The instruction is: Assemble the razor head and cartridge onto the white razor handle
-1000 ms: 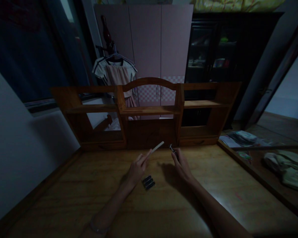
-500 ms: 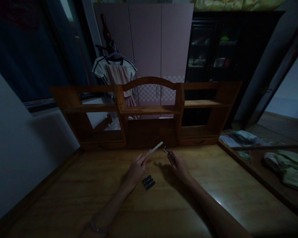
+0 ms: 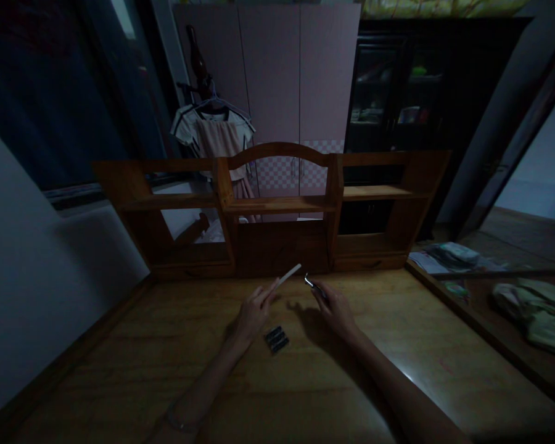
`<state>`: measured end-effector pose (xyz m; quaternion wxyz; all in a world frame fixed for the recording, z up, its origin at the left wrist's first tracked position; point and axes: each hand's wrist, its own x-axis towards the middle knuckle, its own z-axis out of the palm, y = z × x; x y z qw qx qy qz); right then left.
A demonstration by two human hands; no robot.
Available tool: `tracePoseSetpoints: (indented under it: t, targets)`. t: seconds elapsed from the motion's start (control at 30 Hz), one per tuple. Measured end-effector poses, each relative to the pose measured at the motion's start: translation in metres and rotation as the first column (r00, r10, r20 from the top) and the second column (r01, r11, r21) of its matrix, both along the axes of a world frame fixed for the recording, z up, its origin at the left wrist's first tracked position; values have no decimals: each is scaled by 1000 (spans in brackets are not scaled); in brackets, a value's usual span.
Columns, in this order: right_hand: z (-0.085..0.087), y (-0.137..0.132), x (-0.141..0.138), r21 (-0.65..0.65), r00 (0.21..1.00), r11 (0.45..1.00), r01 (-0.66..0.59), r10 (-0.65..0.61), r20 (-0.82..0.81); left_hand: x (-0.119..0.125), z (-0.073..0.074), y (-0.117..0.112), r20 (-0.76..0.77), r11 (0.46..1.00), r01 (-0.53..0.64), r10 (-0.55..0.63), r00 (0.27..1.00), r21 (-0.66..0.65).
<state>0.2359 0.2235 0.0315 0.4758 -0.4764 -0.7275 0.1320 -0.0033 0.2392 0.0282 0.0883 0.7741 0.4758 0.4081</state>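
Observation:
My left hand (image 3: 254, 311) is closed around the lower end of a slim white stick (image 3: 289, 273), which points up and to the right. In my right hand (image 3: 335, 308) is a small tool with a dark handle and a shiny hooked metal tip (image 3: 309, 281); its exact kind is too small and dim to make out. The hooked tip is close to the stick's upper end, with a narrow gap between them. On the wooden table (image 3: 176, 345), just right of my left wrist, lies a small dark pack of side-by-side cylinders (image 3: 276, 340), looking like batteries.
A wooden shelf unit (image 3: 282, 203) stands along the table's far edge. Behind it are a pink wardrobe (image 3: 272, 80), hanging clothes (image 3: 213, 132) and a dark cabinet (image 3: 411, 92). A wall (image 3: 50, 265) borders the left side. Papers (image 3: 435, 259) and pale green cloth (image 3: 536, 311) lie at right.
The white stick and my left hand have shifted slightly left and down. The hooked tool has turned a little, and its metal tip now catches more light.

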Motion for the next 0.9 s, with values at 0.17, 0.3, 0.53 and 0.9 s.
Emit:
tracePoseSetpoints:
  t: [0.17,0.3,0.53,0.9]
  targets:
    - [1,-1,1,-28,1000,1000,-3,3,21,0,-1,0,-37,996,83,-84,996,-21]
    - [1,-1,1,-31,999,999,22,-21,36,-2,-3,4,-16,999,12,-12,1000,-41]
    - [0,-2,0,-44,999,999,11,-9,41,0,-3,3,-33,993,85,-88,996,-76]
    - [-4,3,4,-21,996,997,79,-78,51,1,1,-1,-77,996,76,-79,994,-44]
